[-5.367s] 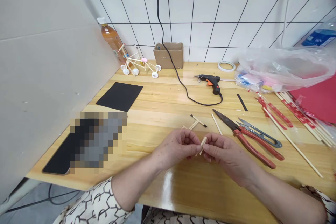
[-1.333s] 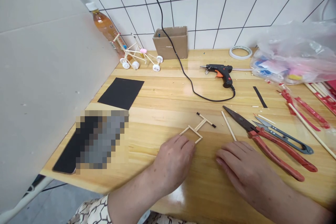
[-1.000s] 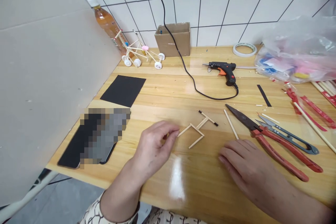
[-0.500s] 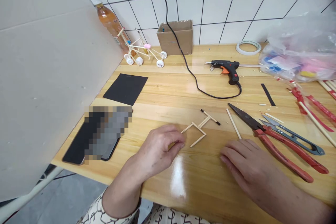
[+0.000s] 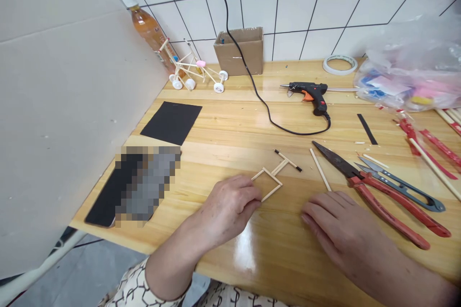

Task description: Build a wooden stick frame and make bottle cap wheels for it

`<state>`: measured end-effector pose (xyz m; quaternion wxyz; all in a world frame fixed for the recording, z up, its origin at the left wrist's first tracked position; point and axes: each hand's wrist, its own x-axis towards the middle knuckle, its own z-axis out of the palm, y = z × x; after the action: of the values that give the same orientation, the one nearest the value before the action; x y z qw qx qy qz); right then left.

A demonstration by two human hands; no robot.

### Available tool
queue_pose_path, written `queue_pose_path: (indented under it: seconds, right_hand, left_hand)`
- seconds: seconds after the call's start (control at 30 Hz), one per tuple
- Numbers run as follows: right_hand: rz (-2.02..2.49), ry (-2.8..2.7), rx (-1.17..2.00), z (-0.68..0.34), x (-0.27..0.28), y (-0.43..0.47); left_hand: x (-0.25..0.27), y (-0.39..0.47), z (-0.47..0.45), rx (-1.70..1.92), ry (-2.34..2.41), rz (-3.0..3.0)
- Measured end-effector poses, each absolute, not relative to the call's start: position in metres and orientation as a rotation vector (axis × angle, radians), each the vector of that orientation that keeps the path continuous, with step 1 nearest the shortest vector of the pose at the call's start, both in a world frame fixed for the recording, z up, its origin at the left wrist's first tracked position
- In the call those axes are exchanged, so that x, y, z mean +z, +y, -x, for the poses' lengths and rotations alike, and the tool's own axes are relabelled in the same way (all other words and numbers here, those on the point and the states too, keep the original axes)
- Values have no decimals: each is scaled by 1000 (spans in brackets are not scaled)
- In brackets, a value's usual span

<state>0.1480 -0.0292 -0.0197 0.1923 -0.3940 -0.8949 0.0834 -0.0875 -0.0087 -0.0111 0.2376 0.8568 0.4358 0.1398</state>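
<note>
A small frame of thin wooden sticks (image 5: 280, 183) lies on the table, with a crossbar tipped in black at its far end. My left hand (image 5: 230, 208) is closed at the near end of this frame, thumb and fingers drawn together over the stick ends, which they partly hide. To the right, my right hand (image 5: 334, 223) rests on the tabletop, its fingers lying side by side and slightly bent. Just beyond its knuckles is a loose wooden stick (image 5: 320, 169). Red-handled pliers (image 5: 363, 184) and grey thread snips (image 5: 403, 184) lie right of that hand.
A black glue gun (image 5: 311, 91) trails its cable (image 5: 268, 110) across the table. Behind stand a cardboard box (image 5: 239, 53), a wheeled stick model (image 5: 194, 69) and a bottle (image 5: 147, 26). Black sheet (image 5: 172, 122) and phones (image 5: 104, 196) lie left; tape (image 5: 340, 64) and plastic bags (image 5: 414, 72) right.
My left hand has moved slightly right, onto the near stick ends of the frame, covering more of them. My right hand and the tools have stayed put.
</note>
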Motion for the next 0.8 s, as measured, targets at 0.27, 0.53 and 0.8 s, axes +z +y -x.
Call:
queue_pose_path:
  seconds: [0.27, 0.53, 0.8]
  right_hand:
    - [1109, -2511, 236, -148, -20, -29]
    - [1099, -2513, 239, -148, -20, -30]
    - [1100, -2512, 213, -148, -20, -29]
  left_hand:
    - [-12, -8, 86, 390, 1208, -2345]
    - [-12, -8, 85, 394, 1204, -2355]
    - [-12, -8, 84, 383, 1210, -2350]
